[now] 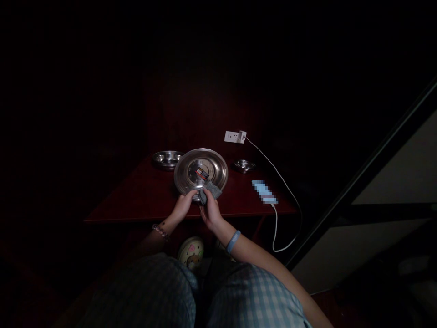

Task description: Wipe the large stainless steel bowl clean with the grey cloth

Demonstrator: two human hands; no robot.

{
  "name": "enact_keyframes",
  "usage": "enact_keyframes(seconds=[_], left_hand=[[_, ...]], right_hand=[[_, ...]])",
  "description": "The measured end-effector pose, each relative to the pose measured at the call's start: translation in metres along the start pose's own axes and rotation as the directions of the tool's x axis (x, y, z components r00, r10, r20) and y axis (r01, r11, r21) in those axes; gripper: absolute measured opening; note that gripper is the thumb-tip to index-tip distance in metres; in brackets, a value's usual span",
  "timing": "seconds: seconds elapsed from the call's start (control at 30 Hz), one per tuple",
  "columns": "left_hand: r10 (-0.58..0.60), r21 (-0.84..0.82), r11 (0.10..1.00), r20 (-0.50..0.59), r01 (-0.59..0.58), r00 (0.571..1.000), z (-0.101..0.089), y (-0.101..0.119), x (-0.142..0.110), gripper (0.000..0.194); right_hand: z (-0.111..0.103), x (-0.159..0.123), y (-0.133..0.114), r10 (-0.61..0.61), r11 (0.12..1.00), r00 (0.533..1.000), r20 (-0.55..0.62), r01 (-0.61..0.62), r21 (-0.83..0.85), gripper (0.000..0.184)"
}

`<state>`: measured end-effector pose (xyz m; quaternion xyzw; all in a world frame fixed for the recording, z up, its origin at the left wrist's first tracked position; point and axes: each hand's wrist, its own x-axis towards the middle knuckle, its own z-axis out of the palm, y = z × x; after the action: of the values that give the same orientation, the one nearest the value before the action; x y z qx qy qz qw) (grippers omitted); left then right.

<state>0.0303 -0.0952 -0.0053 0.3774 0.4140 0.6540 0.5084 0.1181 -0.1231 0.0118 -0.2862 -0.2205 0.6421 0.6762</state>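
A round, shiny metal plate (184,169) with a raised rim is tilted up toward me over the table's front edge. My left hand (184,205) grips its near rim, thumb on top and fingers hidden beneath. Close beside it, my right hand (210,208) pinches a folded grey cloth (214,190) against the same rim. The cloth lies over the lower right part of the plate. At the plate's centre is a small dark and orange label (201,173).
On the dark red table (136,200) are a metal dish (167,158) at left and a smaller metal dish (243,166) at right. A phone (264,192), blurred out, is joined by a white cable (282,177) to a wall socket (234,136).
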Motion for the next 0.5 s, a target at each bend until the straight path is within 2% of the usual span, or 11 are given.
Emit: enact_keyframes(seconds=[0.17, 0.33, 0.5], left_hand=[[-0.064, -0.077, 0.995, 0.052, 0.068, 0.997, 0.001, 0.010, -0.005, 0.037], [-0.074, -0.118, 0.990, 0.021, 0.076, 0.997, 0.002, 0.013, -0.006, 0.030], [-0.065, -0.122, 0.991, -0.011, 0.063, 0.998, 0.004, 0.011, -0.006, 0.028]], right_hand=[[-0.003, -0.002, 0.003, -0.070, 0.997, 0.997, -0.012, 0.070, -0.014, 0.019], [-0.002, -0.002, 0.002, -0.089, 0.996, 0.996, 0.015, 0.089, -0.003, 0.021], [0.000, 0.000, 0.001, -0.091, 0.996, 0.995, -0.027, 0.090, -0.024, 0.020]])
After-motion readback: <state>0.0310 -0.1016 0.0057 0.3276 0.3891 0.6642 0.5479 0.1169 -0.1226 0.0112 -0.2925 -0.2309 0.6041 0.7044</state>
